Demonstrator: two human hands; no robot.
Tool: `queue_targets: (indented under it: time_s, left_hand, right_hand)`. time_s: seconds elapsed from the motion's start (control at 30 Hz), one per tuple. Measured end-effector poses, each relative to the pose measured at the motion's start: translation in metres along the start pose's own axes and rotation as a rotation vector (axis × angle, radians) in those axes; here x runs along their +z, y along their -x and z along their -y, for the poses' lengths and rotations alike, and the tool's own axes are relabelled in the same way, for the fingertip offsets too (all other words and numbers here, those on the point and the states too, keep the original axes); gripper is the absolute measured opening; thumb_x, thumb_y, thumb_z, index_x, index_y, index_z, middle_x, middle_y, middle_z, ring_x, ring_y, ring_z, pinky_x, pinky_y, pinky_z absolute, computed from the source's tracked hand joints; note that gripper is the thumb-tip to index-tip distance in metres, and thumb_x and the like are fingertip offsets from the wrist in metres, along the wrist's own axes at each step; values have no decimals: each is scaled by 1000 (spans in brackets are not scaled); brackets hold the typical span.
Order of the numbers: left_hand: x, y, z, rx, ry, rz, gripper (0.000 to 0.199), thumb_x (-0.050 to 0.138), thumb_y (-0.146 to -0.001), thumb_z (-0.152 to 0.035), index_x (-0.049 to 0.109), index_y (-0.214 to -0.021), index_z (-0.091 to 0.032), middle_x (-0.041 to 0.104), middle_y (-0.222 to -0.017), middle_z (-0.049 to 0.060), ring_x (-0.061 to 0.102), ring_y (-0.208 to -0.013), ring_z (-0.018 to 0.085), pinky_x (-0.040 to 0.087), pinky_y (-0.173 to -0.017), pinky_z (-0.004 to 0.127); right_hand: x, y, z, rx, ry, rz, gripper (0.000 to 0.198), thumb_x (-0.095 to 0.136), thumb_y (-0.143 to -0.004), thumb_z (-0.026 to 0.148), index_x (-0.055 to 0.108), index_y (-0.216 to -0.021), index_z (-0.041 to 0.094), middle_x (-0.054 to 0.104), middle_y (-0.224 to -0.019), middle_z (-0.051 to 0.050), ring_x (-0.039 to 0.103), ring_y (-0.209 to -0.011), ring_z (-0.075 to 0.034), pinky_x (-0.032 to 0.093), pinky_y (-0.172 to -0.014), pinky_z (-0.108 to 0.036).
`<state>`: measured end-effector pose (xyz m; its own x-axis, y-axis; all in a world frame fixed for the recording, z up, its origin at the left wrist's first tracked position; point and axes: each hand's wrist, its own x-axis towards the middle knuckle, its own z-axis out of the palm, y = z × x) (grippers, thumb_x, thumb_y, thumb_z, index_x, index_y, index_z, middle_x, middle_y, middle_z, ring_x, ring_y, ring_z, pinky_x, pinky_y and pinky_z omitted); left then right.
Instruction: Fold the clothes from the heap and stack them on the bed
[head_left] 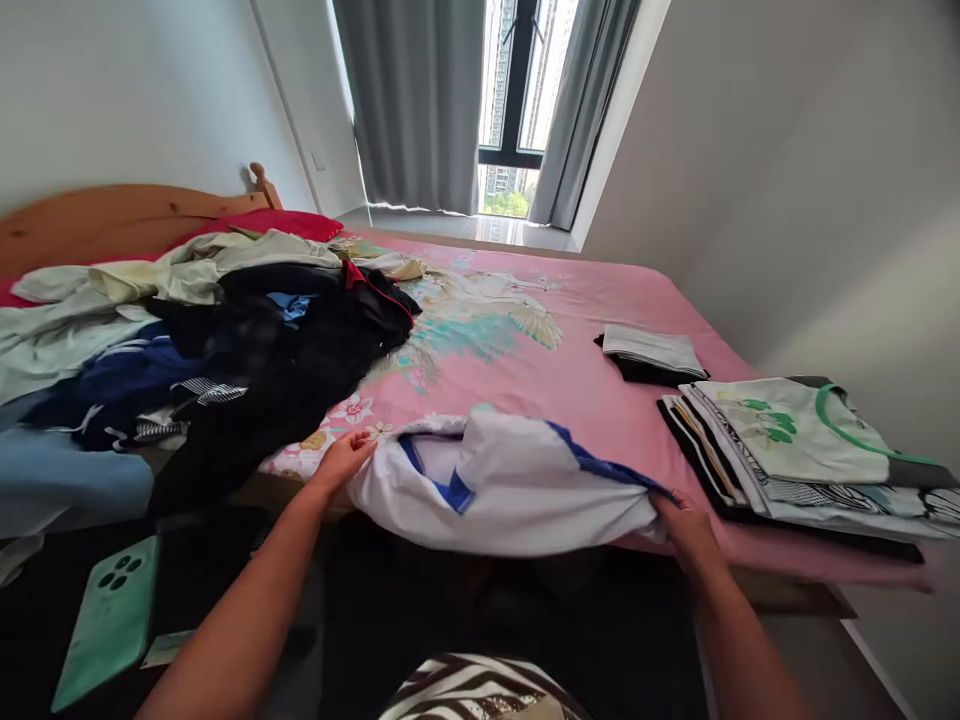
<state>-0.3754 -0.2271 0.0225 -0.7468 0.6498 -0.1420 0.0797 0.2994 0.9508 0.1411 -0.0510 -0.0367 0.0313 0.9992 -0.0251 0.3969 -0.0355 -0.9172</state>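
Observation:
A white garment with blue trim [525, 475], probably a shirt, lies bunched over the near edge of the bed. My left hand [346, 460] grips its left side, the fingertips partly hidden by the cloth. At the other end my right hand [681, 515] pinches the cloth by the blue band. The garment stretches loosely between both hands, its front hanging past the mattress edge.
On the left is a heap of loose clothes [285, 330]. To the right stand a stack of folded clothes [810, 450] and a smaller folded pile [652, 352]. A green phone [109, 620] lies at lower left. The pink bedsheet [600, 290] covers the bed.

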Motion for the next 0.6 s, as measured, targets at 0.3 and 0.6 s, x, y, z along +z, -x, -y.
queue_targets:
  time_s: [0.3, 0.6]
  left_hand:
    - [30, 61, 11, 211, -77, -109, 40, 56, -75, -51, 65, -94, -18, 68, -89, 5, 61, -83, 19, 47, -78, 29]
    - [164, 82, -5, 145, -50, 425, 32, 65, -70, -37, 65, -91, -13, 71, -90, 9, 64, -82, 22, 50, -76, 34]
  right_hand:
    - [14, 19, -29, 119, 116, -117, 54, 58, -63, 56, 68, -93, 12, 64, -71, -5, 55, -66, -18, 42, -58, -26]
    - [17, 28, -31, 102, 51, -97, 53, 56, -65, 56, 65, -96, 14, 65, -77, -5, 55, -69, -19, 44, -63, -28]
